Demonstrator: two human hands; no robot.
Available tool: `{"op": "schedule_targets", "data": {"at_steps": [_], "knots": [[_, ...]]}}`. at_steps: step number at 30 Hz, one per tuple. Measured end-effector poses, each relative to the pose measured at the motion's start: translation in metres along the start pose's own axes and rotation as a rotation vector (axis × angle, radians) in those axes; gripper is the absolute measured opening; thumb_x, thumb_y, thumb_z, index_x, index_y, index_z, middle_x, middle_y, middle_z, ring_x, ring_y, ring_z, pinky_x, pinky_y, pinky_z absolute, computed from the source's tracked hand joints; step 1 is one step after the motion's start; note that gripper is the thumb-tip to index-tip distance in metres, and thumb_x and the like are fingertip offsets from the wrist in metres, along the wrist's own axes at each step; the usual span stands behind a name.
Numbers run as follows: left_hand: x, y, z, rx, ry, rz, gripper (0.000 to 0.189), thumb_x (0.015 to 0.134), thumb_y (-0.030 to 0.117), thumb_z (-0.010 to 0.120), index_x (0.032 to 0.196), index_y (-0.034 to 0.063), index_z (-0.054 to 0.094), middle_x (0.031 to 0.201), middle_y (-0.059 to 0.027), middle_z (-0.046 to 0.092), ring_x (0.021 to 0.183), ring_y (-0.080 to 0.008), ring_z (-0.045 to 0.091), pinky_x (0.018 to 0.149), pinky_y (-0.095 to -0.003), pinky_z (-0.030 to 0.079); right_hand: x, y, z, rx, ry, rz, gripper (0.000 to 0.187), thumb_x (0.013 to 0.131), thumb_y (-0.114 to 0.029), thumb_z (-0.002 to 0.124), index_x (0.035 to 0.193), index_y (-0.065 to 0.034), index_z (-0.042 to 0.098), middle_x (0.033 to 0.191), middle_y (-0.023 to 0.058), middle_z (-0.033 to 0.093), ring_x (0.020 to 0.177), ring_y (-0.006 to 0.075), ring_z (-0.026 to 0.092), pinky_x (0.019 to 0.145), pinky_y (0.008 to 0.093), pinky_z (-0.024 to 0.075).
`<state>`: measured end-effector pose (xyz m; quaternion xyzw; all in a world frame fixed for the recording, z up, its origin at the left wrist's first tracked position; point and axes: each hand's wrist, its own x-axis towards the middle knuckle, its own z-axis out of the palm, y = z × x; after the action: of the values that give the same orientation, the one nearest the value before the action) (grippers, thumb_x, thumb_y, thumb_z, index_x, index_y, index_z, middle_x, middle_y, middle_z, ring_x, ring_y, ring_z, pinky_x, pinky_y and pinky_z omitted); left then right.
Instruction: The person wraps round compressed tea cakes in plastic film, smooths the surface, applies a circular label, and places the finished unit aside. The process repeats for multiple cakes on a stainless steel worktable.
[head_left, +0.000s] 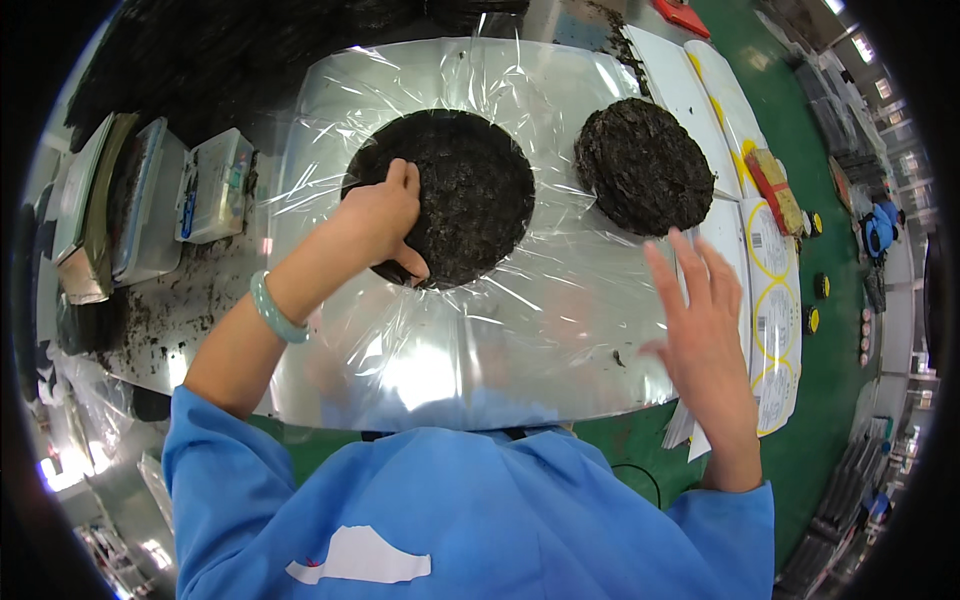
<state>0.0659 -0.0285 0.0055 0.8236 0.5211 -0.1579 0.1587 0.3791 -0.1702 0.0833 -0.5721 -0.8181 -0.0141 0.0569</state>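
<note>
A round, dark mass of pressed leafy material (469, 199) lies in the middle of a clear plastic film (480, 352) spread over the metal worktop. My left hand (386, 214) rests on the left part of this mass, thumb near its front edge and fingers bent down onto its surface. To the right, a second, smaller dark round cake (645, 166) sits partly over the film and partly over white sheets. My right hand (697, 300), slightly blurred, hovers just in front of that cake with fingers spread and nothing in them.
Clear plastic boxes (217, 187) stand at the left among dark crumbs. Sheets of round yellow-edged labels (772, 300) lie at the right edge, with a red-and-tan block (774, 191) on them. Loose dark material (202, 67) fills the back left. A red object (682, 16) lies far right.
</note>
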Motion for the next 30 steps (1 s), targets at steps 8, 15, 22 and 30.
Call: {"op": "schedule_targets", "data": {"at_steps": [8,15,22,30], "knots": [[0.010,0.020,0.017,-0.085,0.217,0.261,0.086,0.069,0.032,0.082,0.147,0.0367,0.045,0.161,-0.0044,0.029,0.146,-0.0402,0.029,0.109,-0.0633,0.038,0.078,-0.106,0.075,0.297,0.225,-0.761,0.024,0.077,-0.022,0.069,0.091,-0.0053,0.060,0.081,0.0070,0.053,0.073,0.0174,0.055,0.060,0.0328,0.0447],[0.004,0.014,0.029,-0.073,0.330,0.271,0.085,0.066,0.045,0.078,0.145,0.0381,0.046,0.159,-0.0015,0.033,0.146,-0.0367,0.030,0.107,-0.0635,0.040,0.040,-0.108,0.172,0.418,0.187,-0.709,0.016,0.083,-0.016,0.061,0.094,-0.0040,0.061,0.074,0.0084,0.059,0.067,0.0227,0.063,0.062,0.0367,0.0528],[-0.023,-0.006,0.028,-0.245,1.235,-0.140,0.061,0.080,0.023,0.082,0.131,-0.0012,0.058,0.155,-0.0174,0.028,0.141,-0.0358,0.033,0.114,-0.0479,0.031,0.113,-0.078,0.038,0.952,-1.290,-0.611,0.049,0.092,-0.021,0.062,0.138,-0.0062,0.050,0.135,0.0191,0.054,0.118,0.0404,0.055,0.104,0.0473,0.0431],[-0.007,-0.088,0.025,-0.843,1.245,-0.406,0.034,0.093,0.035,0.072,0.093,0.0010,0.074,0.058,0.0013,0.054,0.055,-0.0057,0.047,0.054,-0.0246,0.038,0.144,-0.079,0.139,0.187,-0.283,-0.397,0.112,0.067,-0.073,0.068,0.157,-0.0235,0.024,0.159,0.0330,0.005,0.146,0.0567,0.005,0.108,0.0770,0.0115]]}}
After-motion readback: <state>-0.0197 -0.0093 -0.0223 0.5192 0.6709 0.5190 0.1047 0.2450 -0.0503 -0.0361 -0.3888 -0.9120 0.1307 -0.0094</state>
